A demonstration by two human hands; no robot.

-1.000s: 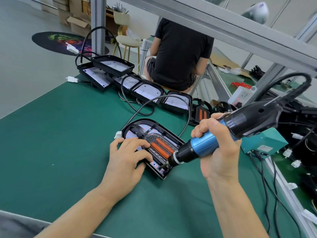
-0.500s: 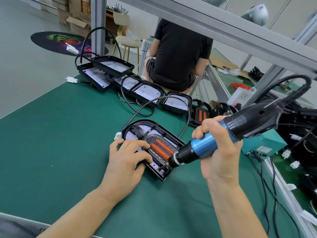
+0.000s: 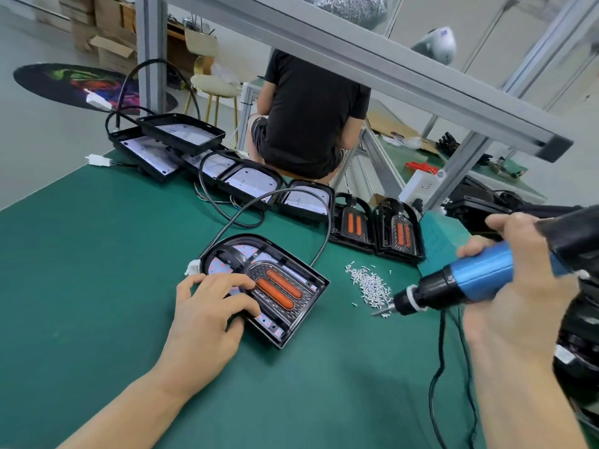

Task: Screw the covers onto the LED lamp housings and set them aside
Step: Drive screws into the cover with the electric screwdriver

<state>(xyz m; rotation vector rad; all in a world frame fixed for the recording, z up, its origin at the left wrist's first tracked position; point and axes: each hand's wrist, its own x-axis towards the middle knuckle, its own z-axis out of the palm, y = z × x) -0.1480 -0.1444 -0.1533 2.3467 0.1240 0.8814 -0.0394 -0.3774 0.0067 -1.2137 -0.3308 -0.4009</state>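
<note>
A: The driver [image 3: 479,281] runs off the right edge, its rear blurred, and its bit tip is lost among the screws [image 3: 369,286].

B: The left hand [image 3: 207,314] covers the lamp's [image 3: 285,306] near-left corner.

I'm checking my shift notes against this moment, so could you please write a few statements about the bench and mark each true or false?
1. The electric screwdriver is held in the right hand. True.
2. Its tip is on the lamp housing. False: the tip is over the pile of screws, apart from the housing.
3. The left hand rests on the housing. True.
4. The housing stands upright on its edge. False: it lies flat on the green mat.
5. Two lamps with orange strips stand behind the screws. True.
</note>
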